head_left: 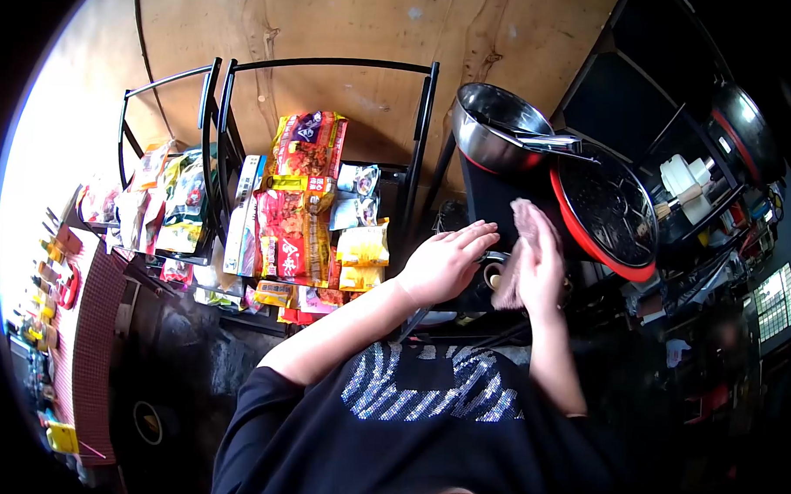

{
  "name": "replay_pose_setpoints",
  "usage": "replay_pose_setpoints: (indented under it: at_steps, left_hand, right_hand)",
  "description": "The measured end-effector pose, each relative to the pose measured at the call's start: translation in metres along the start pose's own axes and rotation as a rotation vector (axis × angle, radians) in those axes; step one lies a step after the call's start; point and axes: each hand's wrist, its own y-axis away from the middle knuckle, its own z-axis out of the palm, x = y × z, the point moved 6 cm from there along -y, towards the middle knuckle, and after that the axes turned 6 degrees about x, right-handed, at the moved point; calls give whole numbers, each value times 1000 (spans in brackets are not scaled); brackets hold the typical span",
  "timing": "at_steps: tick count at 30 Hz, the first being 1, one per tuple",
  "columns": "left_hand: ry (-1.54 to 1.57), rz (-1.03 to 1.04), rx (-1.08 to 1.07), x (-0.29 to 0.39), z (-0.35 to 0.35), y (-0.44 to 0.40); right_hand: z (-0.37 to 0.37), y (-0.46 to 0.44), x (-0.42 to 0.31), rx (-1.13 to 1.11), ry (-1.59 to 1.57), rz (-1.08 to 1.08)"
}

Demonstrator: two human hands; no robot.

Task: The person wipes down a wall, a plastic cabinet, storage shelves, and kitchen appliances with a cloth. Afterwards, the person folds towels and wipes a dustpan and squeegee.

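My right hand (541,271) has a pinkish-brown cloth (507,290) in its grip, with one end of the cloth rising above the fingers. Just to its left is my left hand (443,264), its fingers stretched out toward the cloth and nothing visible in them. A small gap shows between the two hands. Beyond them, a steel mixing bowl (474,119) with utensils lying across its top stands on a dark surface (493,202). Right of the cloth, a red-rimmed round pan (579,232) with a dark, shiny inside sits tilted.
Colourful food packets (293,230) fill a black-framed rack (332,62) on the left. More packets (184,196) lie on a second rack beside it. Bottles (45,300) line a red-checked counter (91,350) at far left. White containers (684,179) stand at the right, near another pan (748,129).
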Motion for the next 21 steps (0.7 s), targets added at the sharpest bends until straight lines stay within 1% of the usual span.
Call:
replay_pose_setpoints:
  at_steps: [2,3,4,6,7,10,11,12,13,14,15,16,17,18,20,21]
  left_hand:
    - [-5,-17,-10,-1,1,1]
    - [-12,-3,12,-2,1,1]
    - [-1,-14,1,-3,1,1]
    - [45,-44,19,-5,0,1]
    - [64,-46,28,-6,1,1]
    - [28,-60,-43,-5,-1,-2]
    - [68,-70,-57,-7,-2,-3]
    - [111,-82,-72,-8,-4,-5]
    - [181,-154,-103,-13,-5,-6]
    - [234,-123,-69,-15,-8,-9]
    - [241,-119,-95,-16,-8,-14]
    - [250,-120,-128,-17,-8,-18]
    - [244,-129,-113,-20,-6,-22]
    - [262,-142,-96,-22,-5,-23]
    - [271,-179,-110,-26,-3,-25]
    - [302,-148,-45,-24,-5,-25]
  right_hand:
    - [25,13,19,-110,133,10]
    - [30,21,7,-161,310,-89]
    - [30,28,10,-102,276,-106]
    - [25,39,10,-93,268,-86]
    - [20,42,8,-124,222,-57]
    - [2,53,11,-169,39,10]
    - [1,63,20,-203,-145,255]
    - [-4,61,23,-146,-218,290]
    - [-8,59,28,-90,-287,330]
    - [-13,57,34,-35,-355,374]
    - [-22,48,36,53,-214,327]
    - [-26,37,29,132,-221,276]
    - [-25,29,32,128,-41,124]
    - [-10,24,36,105,-135,124]
    - [18,36,36,-9,88,5]
    - [26,44,27,-35,125,-46]
